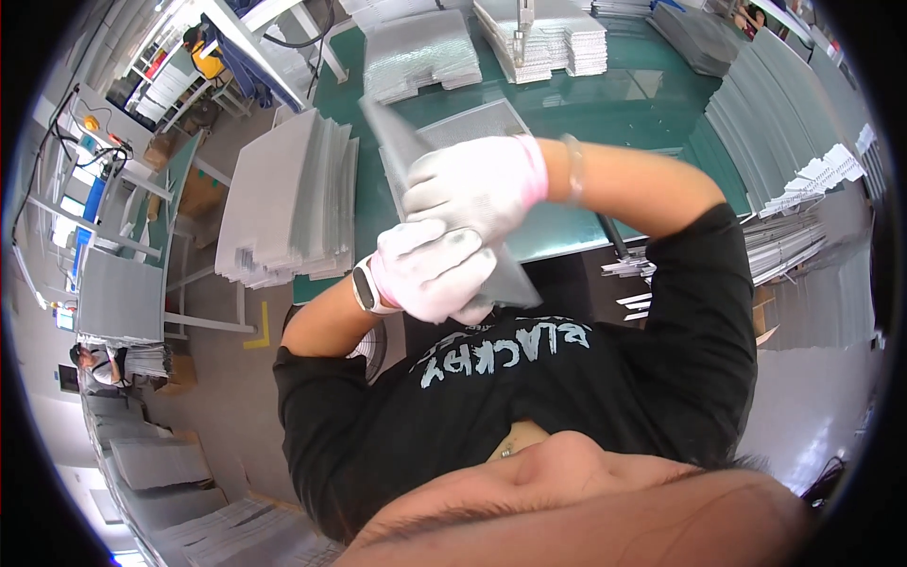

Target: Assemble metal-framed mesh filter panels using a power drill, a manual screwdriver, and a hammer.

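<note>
Both gloved hands grip a thin grey mesh sheet [430, 161] held tilted above a green table [605, 104]. The left hand [430, 269] closes around the sheet's lower end, fingers curled; the right hand [477, 184] clamps it just above, the two touching. A stack of grey sheets [283, 198] lies to the left, more stacks [543, 38] at the table's far edge. Whether the sheet is one layer or several is unclear.

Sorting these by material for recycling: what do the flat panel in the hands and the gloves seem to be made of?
The flat panel looks like thin grey metal mesh or foil, going by its dull silvery, finely textured face; it could be coated card. The gloves on the left hand and right hand look like white knit fabric with pink cuffs, greyed at the fingertips.
</note>
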### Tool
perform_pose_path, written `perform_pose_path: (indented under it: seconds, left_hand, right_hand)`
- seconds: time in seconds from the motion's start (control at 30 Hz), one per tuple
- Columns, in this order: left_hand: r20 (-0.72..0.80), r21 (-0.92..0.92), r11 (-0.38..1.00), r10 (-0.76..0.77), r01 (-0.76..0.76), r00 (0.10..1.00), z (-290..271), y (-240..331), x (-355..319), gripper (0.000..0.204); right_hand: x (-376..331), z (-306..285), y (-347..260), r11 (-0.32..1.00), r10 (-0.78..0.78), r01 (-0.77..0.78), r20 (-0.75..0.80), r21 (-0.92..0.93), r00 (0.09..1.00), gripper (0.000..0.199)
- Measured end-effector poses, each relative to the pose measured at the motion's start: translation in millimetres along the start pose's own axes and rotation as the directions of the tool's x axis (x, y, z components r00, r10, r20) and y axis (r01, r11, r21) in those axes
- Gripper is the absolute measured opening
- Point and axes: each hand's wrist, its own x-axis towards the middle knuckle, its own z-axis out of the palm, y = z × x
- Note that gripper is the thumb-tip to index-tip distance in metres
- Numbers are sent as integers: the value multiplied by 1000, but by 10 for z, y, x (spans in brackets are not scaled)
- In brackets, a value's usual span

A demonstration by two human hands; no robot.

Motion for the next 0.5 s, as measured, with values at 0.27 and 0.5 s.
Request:
perform_pose_path:
  seconds: [0.27, 0.5]
  left_hand:
    - [83, -275, 956, 126, -99, 989, -325, 45, 486, 28]
    - [283, -369, 929, 127, -15, 950, 164, 91, 859, 30]
  right_hand:
    - [-1847, 1329, -782, 517, 822, -813, -108, -268, 559, 41]
    - [-2114, 1664, -380, 125, 991, -966, -13, -225, 131, 35]
